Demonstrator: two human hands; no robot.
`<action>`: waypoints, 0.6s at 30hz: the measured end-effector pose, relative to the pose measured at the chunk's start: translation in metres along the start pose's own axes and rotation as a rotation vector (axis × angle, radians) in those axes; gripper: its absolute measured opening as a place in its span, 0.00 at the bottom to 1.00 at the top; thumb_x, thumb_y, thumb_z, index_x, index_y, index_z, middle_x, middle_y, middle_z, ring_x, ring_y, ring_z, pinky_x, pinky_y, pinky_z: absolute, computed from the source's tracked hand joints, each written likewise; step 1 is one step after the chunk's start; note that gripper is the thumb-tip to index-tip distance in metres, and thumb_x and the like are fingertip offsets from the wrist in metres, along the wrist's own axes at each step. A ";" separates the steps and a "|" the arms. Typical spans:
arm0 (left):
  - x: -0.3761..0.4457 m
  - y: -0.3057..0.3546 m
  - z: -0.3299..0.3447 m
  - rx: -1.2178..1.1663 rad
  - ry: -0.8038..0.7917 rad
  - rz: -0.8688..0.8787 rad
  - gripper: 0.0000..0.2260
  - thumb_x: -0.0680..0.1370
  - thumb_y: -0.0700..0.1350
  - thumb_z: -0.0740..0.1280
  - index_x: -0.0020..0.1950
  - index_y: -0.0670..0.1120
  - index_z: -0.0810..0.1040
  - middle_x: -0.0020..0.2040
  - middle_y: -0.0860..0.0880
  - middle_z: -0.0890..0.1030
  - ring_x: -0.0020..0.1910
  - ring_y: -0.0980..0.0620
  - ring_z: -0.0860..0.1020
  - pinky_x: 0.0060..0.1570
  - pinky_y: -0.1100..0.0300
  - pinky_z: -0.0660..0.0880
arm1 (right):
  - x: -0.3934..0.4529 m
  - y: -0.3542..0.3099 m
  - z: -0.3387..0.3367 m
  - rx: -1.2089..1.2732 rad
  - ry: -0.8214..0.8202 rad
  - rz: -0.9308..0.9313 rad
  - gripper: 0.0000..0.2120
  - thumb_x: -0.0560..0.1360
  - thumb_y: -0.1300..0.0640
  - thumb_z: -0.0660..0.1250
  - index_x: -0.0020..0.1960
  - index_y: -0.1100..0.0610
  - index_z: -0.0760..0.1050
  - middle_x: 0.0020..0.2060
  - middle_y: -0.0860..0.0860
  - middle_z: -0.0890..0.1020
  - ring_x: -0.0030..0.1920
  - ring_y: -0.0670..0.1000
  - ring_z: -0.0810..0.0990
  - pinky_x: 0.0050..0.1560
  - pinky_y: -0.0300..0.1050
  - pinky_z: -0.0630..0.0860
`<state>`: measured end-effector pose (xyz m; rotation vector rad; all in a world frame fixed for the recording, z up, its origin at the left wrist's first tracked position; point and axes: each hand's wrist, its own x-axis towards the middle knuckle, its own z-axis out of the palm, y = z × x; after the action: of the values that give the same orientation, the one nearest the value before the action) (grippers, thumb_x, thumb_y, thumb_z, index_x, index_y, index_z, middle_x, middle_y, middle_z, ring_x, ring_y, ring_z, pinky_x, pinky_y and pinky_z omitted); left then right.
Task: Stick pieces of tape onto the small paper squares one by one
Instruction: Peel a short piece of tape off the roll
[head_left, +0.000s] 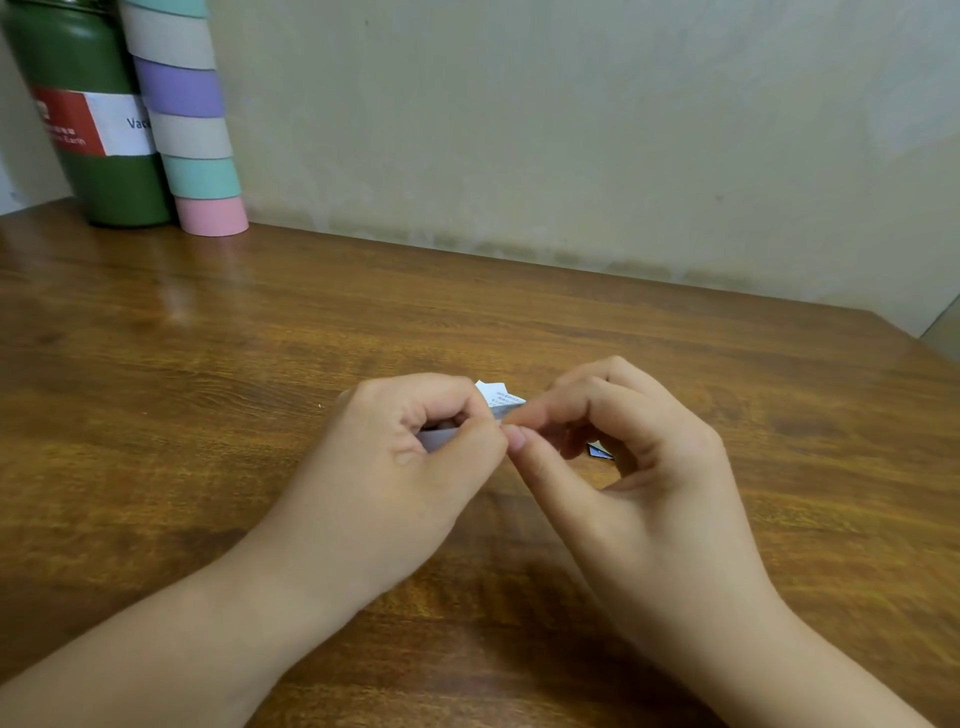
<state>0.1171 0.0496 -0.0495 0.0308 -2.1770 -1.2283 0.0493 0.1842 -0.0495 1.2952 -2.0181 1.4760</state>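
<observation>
Both hands hover over the worktop (208, 364), thumb tips meeting between them. The left hand (415, 462) has its fingers (441, 395) curled around a small paper piece (439, 435); more paper squares (498, 397) lie just behind the fingertips. Under the curled fingers (613, 384) of the right hand (649, 467), a small scrap (600, 450) lies on the worktop. Far behind and left of the fingers, a bottle (88, 130) stands by the wall (571, 130), a stack of rolls (192, 135) touching its right side.

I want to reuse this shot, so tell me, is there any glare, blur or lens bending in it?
Head view: soft glare on the table by the bottle; the wall edge bows, wide-angle distortion; the paper print between left hand and right hand is too soft to read.
</observation>
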 end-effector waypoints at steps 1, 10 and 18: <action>0.000 0.000 0.000 -0.019 0.002 -0.005 0.14 0.66 0.55 0.61 0.31 0.44 0.75 0.22 0.58 0.66 0.23 0.61 0.65 0.25 0.73 0.59 | 0.000 0.000 0.000 0.003 0.002 -0.011 0.03 0.69 0.60 0.72 0.38 0.54 0.79 0.36 0.44 0.77 0.38 0.49 0.77 0.38 0.39 0.73; 0.001 -0.003 0.000 -0.170 -0.042 -0.090 0.13 0.64 0.56 0.61 0.30 0.48 0.77 0.25 0.49 0.65 0.27 0.54 0.63 0.27 0.60 0.60 | 0.004 0.003 -0.003 -0.006 -0.085 -0.117 0.04 0.73 0.64 0.69 0.42 0.57 0.78 0.39 0.47 0.76 0.41 0.42 0.74 0.44 0.29 0.68; 0.010 -0.008 -0.011 -0.220 0.029 -0.223 0.14 0.65 0.59 0.62 0.35 0.51 0.81 0.26 0.54 0.66 0.29 0.55 0.65 0.38 0.57 0.63 | 0.004 0.010 -0.018 0.368 -0.297 0.143 0.02 0.73 0.61 0.67 0.41 0.57 0.77 0.38 0.44 0.76 0.40 0.41 0.74 0.45 0.29 0.68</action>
<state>0.1126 0.0337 -0.0472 0.2038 -2.0431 -1.5760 0.0347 0.1984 -0.0453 1.6259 -2.1245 1.8869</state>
